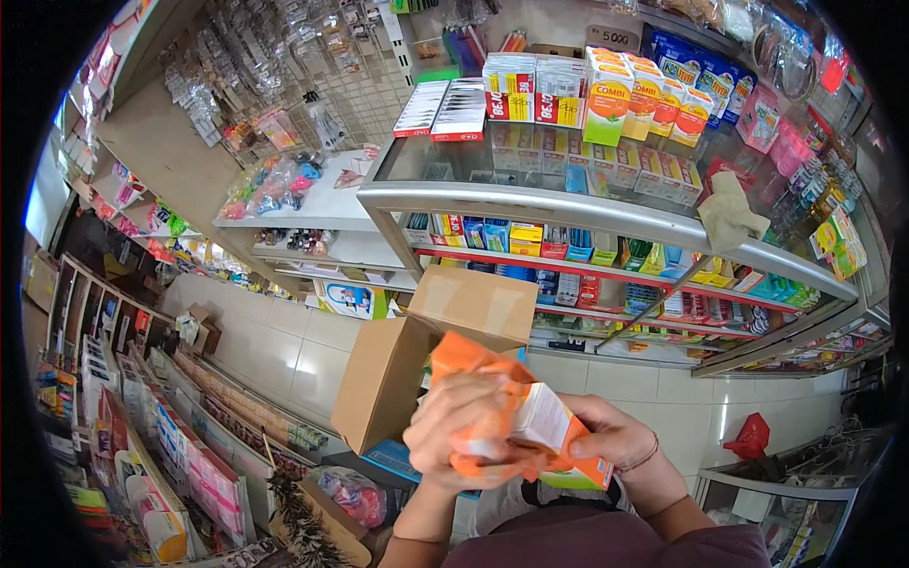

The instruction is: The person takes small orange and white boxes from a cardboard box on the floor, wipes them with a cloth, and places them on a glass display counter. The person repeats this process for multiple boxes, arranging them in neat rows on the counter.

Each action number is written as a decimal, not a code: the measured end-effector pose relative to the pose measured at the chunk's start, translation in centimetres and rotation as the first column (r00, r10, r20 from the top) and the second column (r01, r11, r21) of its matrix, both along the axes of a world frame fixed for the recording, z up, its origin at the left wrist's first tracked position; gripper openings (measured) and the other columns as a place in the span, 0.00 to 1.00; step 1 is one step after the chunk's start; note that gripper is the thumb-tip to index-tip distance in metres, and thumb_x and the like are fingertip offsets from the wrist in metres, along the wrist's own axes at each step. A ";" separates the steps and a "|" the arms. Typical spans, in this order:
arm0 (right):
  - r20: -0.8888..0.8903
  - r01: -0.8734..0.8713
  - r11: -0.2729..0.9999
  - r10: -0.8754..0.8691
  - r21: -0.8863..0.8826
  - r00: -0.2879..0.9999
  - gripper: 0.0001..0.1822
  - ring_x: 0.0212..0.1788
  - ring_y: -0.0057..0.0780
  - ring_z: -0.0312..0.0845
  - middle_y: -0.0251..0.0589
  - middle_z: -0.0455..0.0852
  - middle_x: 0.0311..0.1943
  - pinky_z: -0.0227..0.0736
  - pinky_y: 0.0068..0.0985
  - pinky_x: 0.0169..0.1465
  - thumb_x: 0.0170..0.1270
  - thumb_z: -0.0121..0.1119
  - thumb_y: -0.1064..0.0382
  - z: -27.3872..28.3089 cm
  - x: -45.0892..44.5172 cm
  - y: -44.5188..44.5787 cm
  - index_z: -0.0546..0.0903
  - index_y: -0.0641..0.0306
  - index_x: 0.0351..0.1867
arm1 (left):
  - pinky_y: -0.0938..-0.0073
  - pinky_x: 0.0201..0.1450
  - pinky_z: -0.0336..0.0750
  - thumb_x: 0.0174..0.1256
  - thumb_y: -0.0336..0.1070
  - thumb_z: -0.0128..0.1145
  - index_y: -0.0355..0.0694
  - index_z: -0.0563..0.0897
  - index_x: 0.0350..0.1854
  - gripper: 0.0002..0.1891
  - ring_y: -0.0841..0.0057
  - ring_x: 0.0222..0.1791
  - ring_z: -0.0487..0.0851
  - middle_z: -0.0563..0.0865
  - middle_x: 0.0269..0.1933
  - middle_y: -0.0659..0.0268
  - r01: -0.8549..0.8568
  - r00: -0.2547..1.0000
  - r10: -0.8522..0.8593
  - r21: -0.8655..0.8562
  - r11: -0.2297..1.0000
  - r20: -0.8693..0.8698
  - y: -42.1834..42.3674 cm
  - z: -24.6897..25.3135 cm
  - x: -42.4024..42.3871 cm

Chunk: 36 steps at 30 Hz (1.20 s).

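My left hand [454,426] is closed around a crumpled orange cloth [472,362], blurred in part. The cloth lies against a small orange and white carton [547,419], printed with fine writing on its white side. My right hand [614,433] grips that carton from the right, thumb on its near face. A light green part shows at its lower end; whether this belongs to a second carton I cannot tell. Just beyond my hands stands an open cardboard box [376,383] with raised flaps. My hands hide most of its inside.
A glass display counter [540,188] carries several Combi cartons [611,96], packets and a draped cloth [731,213]. Slanted racks of packaged goods [163,440] line the left. A feather duster [302,518] rises at lower left. A red plastic bag [749,437] is at right.
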State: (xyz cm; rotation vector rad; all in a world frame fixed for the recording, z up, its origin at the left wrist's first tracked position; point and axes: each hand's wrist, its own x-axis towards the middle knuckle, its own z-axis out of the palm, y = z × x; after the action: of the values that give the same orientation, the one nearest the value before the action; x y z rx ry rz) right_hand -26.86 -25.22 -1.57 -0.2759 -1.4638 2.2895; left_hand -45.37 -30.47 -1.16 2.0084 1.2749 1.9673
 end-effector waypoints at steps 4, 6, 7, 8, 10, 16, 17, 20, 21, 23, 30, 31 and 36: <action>0.075 0.151 0.869 -0.210 0.471 0.975 0.31 0.62 0.40 0.65 0.51 0.72 0.57 0.58 0.31 0.62 0.56 0.62 0.59 1.1 -1.0 0.5 0.67 0.72 0.59 | 0.68 0.36 0.77 0.35 0.30 0.71 0.32 0.82 0.31 0.17 0.63 0.30 0.83 0.83 0.29 0.58 -0.078 0.997 0.078 -0.076 0.994 -0.011 -0.2 0.4 0.4; 0.131 0.188 0.784 -0.324 0.592 0.937 0.30 0.54 0.42 0.73 0.51 0.77 0.51 0.65 0.31 0.56 0.54 0.65 0.59 1.6 -1.4 0.4 0.69 0.74 0.55 | 0.69 0.35 0.76 0.36 0.29 0.70 0.32 0.81 0.31 0.16 0.64 0.30 0.82 0.83 0.29 0.59 -0.087 0.996 0.088 -0.095 0.992 0.006 -0.3 -0.1 0.4; 0.151 0.230 0.787 -0.377 0.572 0.914 0.30 0.50 0.43 0.76 0.51 0.78 0.48 0.68 0.30 0.53 0.53 0.65 0.59 1.4 -1.4 0.0 0.70 0.74 0.54 | 0.69 0.35 0.76 0.37 0.29 0.70 0.32 0.81 0.31 0.15 0.64 0.30 0.82 0.83 0.28 0.60 -0.090 0.996 0.092 -0.105 0.990 0.015 -0.2 -0.6 0.5; 0.172 0.271 0.788 -0.426 0.552 0.888 0.30 0.46 0.43 0.79 0.50 0.80 0.44 0.71 0.29 0.50 0.52 0.66 0.60 1.3 -1.5 -0.4 0.70 0.75 0.52 | 0.67 0.39 0.77 0.38 0.29 0.70 0.30 0.81 0.33 0.17 0.63 0.34 0.84 0.84 0.31 0.57 -0.121 0.988 0.131 -0.123 0.985 0.077 -0.2 -1.7 0.6; 0.111 0.376 0.762 -0.501 0.527 0.858 0.30 0.45 0.39 0.80 0.49 0.81 0.43 0.71 0.28 0.48 0.52 0.66 0.59 0.9 -1.6 -0.7 0.70 0.76 0.53 | 0.65 0.43 0.77 0.39 0.29 0.70 0.28 0.81 0.36 0.19 0.60 0.37 0.84 0.84 0.36 0.53 -0.096 0.959 0.139 -0.174 0.980 0.248 -0.1 -1.8 1.8; -0.186 0.765 0.636 -0.744 0.097 0.642 0.32 0.47 0.30 0.78 0.49 0.80 0.45 0.72 0.26 0.50 0.55 0.65 0.54 -0.8 -1.7 -1.0 0.69 0.75 0.54 | 0.66 0.47 0.77 0.41 0.28 0.69 0.27 0.78 0.40 0.21 0.58 0.45 0.83 0.80 0.48 0.43 0.037 0.985 -0.017 -0.115 0.993 0.173 -2.2 -4.1 3.8; -0.211 0.804 0.593 -0.793 -0.050 0.572 0.32 0.47 0.29 0.77 0.49 0.80 0.46 0.72 0.26 0.50 0.55 0.65 0.54 -1.3 -1.7 -1.2 0.68 0.75 0.54 | 0.67 0.46 0.77 0.40 0.29 0.70 0.26 0.80 0.38 0.20 0.58 0.45 0.84 0.81 0.48 0.42 0.067 0.975 -0.041 -0.111 0.992 0.216 -2.2 -4.2 4.1; -0.231 0.722 0.633 -0.774 -0.280 0.589 0.38 0.49 0.38 0.77 0.54 0.74 0.52 0.73 0.32 0.54 0.54 0.65 0.52 -1.8 -1.6 -1.9 0.63 0.75 0.59 | 0.69 0.44 0.78 0.41 0.28 0.70 0.27 0.81 0.37 0.18 0.60 0.42 0.85 0.82 0.46 0.45 0.090 0.973 -0.052 -0.161 0.983 0.225 -2.5 -4.2 3.9; -0.254 0.660 0.661 -0.748 -0.357 0.613 0.39 0.50 0.39 0.77 0.55 0.73 0.53 0.72 0.33 0.54 0.54 0.65 0.51 -1.6 -1.9 -1.7 0.62 0.76 0.59 | 0.70 0.43 0.78 0.41 0.28 0.70 0.27 0.81 0.37 0.18 0.63 0.40 0.85 0.84 0.43 0.47 0.060 0.963 -0.033 -0.094 0.994 0.267 -2.6 -4.4 4.1; -0.318 0.552 0.767 -0.639 -0.328 0.700 0.40 0.53 0.40 0.74 0.54 0.71 0.55 0.70 0.35 0.57 0.54 0.64 0.50 -0.8 -2.9 -1.1 0.59 0.73 0.61 | 0.71 0.42 0.78 0.42 0.27 0.68 0.27 0.81 0.37 0.17 0.66 0.38 0.85 0.85 0.40 0.50 -0.044 0.956 0.096 -0.191 0.981 0.277 -3.1 -3.7 4.1; -0.303 0.658 0.753 -0.633 -0.026 0.712 0.46 0.53 0.32 0.71 0.44 0.70 0.51 0.65 0.32 0.60 0.49 0.68 0.47 -1.8 -3.7 -2.6 0.55 0.64 0.64 | 0.78 0.40 0.76 0.52 0.23 0.59 0.30 0.79 0.36 0.09 0.79 0.35 0.82 0.84 0.34 0.62 0.003 0.700 0.319 -0.449 0.894 0.639 -2.5 -4.2 5.2; -0.327 0.662 0.749 -0.617 0.036 0.716 0.45 0.54 0.31 0.70 0.43 0.71 0.52 0.64 0.31 0.60 0.49 0.69 0.51 -2.0 -3.8 -2.6 0.57 0.66 0.63 | 0.78 0.40 0.75 0.54 0.24 0.58 0.30 0.79 0.37 0.08 0.80 0.35 0.81 0.83 0.34 0.63 0.094 0.621 0.330 -0.485 0.869 0.711 -2.7 -4.3 5.4; -0.204 0.553 0.822 -0.524 0.135 0.827 0.41 0.56 0.29 0.69 0.42 0.72 0.54 0.62 0.28 0.61 0.47 0.71 0.63 -3.1 -3.1 -2.9 0.60 0.70 0.61 | 0.80 0.40 0.76 0.63 0.26 0.52 0.30 0.77 0.44 0.09 0.82 0.36 0.80 0.82 0.40 0.63 0.487 0.378 0.264 -0.434 0.758 0.887 -2.1 -3.2 4.3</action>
State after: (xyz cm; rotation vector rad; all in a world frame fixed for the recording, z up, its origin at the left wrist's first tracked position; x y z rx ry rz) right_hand -29.98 -28.15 -4.66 -0.3873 -1.3007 1.6644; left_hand -41.07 -32.58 -4.35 0.3880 1.1194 1.6794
